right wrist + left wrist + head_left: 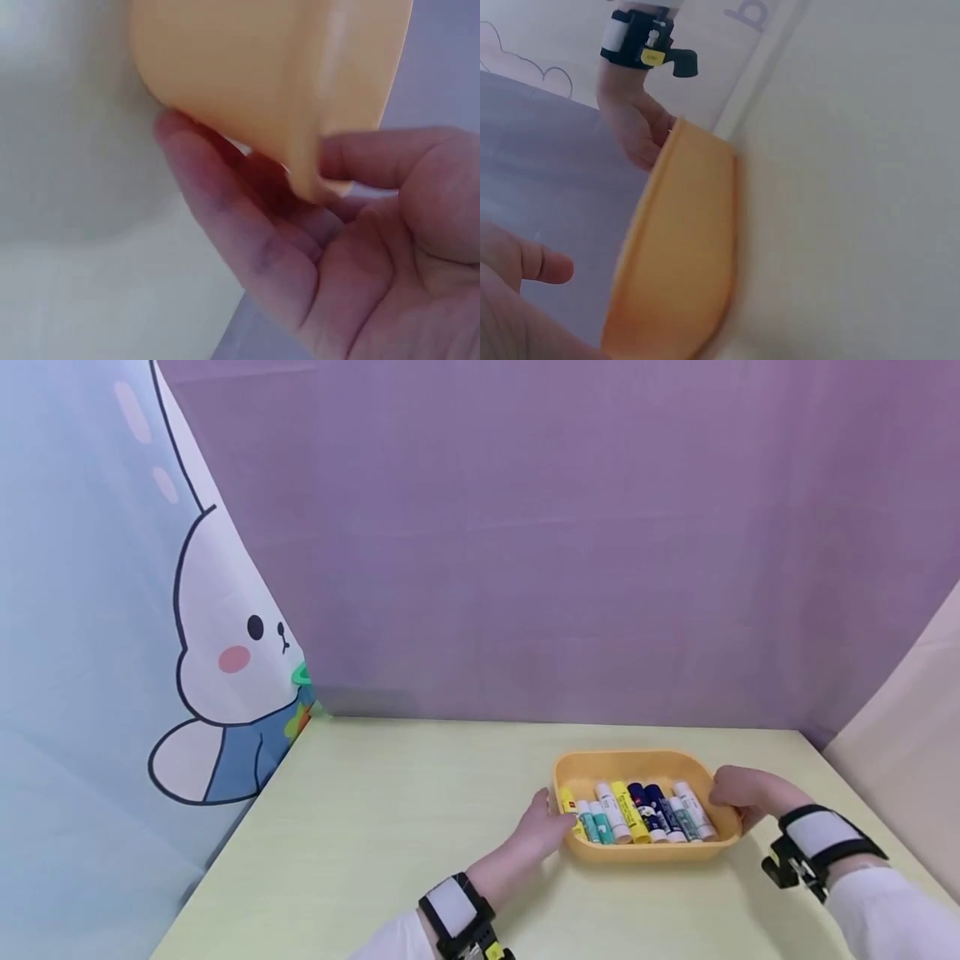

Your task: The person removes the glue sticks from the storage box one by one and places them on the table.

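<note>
A yellow-orange plastic tray [648, 853] with rounded corners is on the right side of the table. Inside it lies a row of several capped tubes [630, 811] that look like glue sticks, in yellow, white, teal and dark blue. My left hand [542, 827] holds the tray's left end, its thumb over the rim. At the opposite end my right hand [753, 793] grips the rim. The right wrist view shows that thumb inside the wall and the fingers [225, 202] under the outside. Whether the tray's base touches the table is unclear.
The pale yellow-green table [360, 835] ends at a purple cloth [525, 543] behind. A blue cloth with a cartoon rabbit [240, 652] hangs at the left, and a pale cloth [907, 727] at the right. Each wrist wears a strapped camera [798, 864].
</note>
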{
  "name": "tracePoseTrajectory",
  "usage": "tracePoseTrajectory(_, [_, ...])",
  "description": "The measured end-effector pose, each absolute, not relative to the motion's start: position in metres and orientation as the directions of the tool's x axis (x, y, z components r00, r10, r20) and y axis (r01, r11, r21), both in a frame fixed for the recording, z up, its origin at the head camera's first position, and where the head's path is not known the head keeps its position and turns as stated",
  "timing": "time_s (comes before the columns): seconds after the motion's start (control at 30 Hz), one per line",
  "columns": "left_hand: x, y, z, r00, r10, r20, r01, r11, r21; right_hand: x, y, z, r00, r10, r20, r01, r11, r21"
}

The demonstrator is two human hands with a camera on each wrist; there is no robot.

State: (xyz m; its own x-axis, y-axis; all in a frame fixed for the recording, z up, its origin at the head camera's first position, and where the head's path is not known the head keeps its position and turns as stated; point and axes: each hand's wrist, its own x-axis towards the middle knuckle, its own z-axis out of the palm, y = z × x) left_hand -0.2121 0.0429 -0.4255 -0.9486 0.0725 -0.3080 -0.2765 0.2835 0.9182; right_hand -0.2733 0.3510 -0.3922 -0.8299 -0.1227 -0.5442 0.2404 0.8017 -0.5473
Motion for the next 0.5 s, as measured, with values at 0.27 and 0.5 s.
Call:
tracePoseTrajectory(0.27, [-0.215, 0.062, -0.388, -0.968, 0.174, -0.181, -0.087, 0.441, 0.893, -0.291, 0.353, -0.38, -0.755, -0.129, -0.643, 0.371, 0.724, -0.581])
tracePoseTrajectory(0.5, [-0.227, 0.082, -0.375, -0.936, 0.27, -0.224, 0.032, 0.701, 0.712, -0.297, 0.35, -0.371, -0.764, -0.086, -0.64, 0.295, 0.836, -0.463])
